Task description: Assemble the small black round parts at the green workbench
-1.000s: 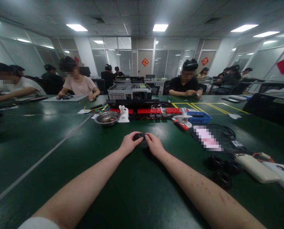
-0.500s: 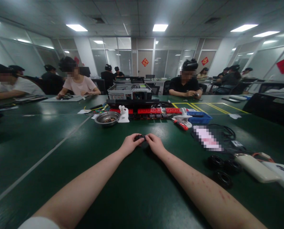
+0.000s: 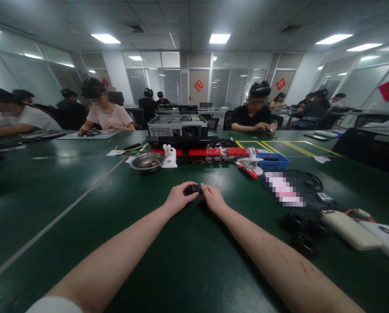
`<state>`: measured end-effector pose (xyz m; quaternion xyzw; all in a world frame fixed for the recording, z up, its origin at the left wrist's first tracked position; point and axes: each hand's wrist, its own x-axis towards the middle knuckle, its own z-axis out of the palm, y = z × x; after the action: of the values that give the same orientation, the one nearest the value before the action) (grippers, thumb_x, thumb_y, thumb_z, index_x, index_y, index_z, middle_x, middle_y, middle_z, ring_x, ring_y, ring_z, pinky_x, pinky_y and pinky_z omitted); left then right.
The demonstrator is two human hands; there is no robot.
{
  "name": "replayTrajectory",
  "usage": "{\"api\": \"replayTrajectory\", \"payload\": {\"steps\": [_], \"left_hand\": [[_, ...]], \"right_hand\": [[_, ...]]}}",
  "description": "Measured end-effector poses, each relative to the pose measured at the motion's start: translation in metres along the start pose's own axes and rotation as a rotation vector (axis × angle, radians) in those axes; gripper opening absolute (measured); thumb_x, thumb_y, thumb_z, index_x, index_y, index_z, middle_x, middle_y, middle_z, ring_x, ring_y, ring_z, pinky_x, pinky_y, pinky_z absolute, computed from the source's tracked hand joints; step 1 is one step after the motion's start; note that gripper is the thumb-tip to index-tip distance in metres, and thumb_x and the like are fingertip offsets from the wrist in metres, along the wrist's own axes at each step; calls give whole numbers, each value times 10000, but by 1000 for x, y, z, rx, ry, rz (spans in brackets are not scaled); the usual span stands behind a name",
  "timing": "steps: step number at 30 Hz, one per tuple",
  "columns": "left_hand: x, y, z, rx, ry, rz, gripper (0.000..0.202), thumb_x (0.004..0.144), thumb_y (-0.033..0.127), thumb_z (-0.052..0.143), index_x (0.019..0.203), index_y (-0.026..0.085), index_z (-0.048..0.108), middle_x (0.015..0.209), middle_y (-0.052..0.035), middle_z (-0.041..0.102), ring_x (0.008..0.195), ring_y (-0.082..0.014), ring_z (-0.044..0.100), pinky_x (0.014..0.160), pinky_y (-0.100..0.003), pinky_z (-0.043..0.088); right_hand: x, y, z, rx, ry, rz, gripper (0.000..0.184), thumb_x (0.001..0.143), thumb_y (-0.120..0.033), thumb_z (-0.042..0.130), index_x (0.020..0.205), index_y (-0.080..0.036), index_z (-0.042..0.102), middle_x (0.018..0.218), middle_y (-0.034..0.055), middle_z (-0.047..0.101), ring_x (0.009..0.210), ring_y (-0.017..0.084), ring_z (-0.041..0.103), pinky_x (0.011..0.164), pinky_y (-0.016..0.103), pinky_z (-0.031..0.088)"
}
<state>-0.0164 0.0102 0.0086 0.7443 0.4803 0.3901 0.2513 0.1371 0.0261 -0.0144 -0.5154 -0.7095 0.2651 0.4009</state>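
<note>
Both my forearms reach out over the dark green table (image 3: 83,226). My left hand (image 3: 178,198) and my right hand (image 3: 213,198) meet at the middle, fingers curled round a small black part (image 3: 193,189) held between them just above the tabletop. Each hand pinches one end of it. What the part is I cannot make out.
Ahead stand a metal bowl (image 3: 146,162), a white holder (image 3: 170,156), red trays (image 3: 210,151), a red-handled tool (image 3: 246,170), a blue bin (image 3: 273,161) and an open computer case (image 3: 177,125). Black rings (image 3: 303,234), cables and white devices (image 3: 360,230) lie right. Other people sit at the far side.
My hands have barely shifted; the fingers have turned the small black part slightly between them.
</note>
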Motion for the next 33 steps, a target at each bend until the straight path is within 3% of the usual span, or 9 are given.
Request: {"api": "replayTrajectory", "payload": {"steps": [5,9,13,16,20,26,33], "left_hand": [[2,-5,1,-59,-18,-47,368,659,382,552,978,198,561,922,-45,612,836,-182,565,755,-309,435],[7,-14,6,-268,-66,-174,412,679,435,513,956,131,538,786,-62,625,673,-170,593,633,-299,472],[9,-19,7,-332,-39,-196,405,665,416,536,946,124,536,779,-62,619,656,-166,592,613,-295,478],[7,-13,4,-204,-7,-132,372,657,383,552,951,155,558,826,-57,619,727,-174,583,668,-303,468],[2,-2,0,-58,2,-54,341,646,349,566,950,195,576,883,-40,612,799,-176,565,738,-308,445],[1,-2,1,-146,-24,-32,370,641,334,581,985,199,560,967,-44,594,866,-176,555,778,-311,439],[9,-15,6,-407,-82,-215,427,662,395,553,985,119,517,796,-65,619,624,-151,590,600,-302,485]], "right_hand": [[2,1,0,3,8,-27,405,808,-433,307,612,-156,529,539,-6,494,541,112,457,510,219,327],[2,1,1,94,-15,-103,246,782,-330,395,828,-160,567,701,12,571,654,122,504,612,234,377],[1,-1,2,132,-41,-99,256,774,-316,412,934,-170,550,764,17,583,704,126,519,664,245,386],[0,-3,1,90,3,-54,295,802,-381,352,869,-179,555,657,-5,553,646,121,510,608,235,374],[-1,-5,-2,-31,37,-11,429,815,-453,274,635,-168,540,562,-6,510,554,112,467,514,222,319],[0,-4,-3,-33,-6,-17,422,809,-442,302,565,-162,502,518,-14,482,511,104,445,495,219,308],[1,-1,0,111,-11,-111,215,760,-295,436,873,-161,560,765,23,586,710,133,520,649,251,388]]}}
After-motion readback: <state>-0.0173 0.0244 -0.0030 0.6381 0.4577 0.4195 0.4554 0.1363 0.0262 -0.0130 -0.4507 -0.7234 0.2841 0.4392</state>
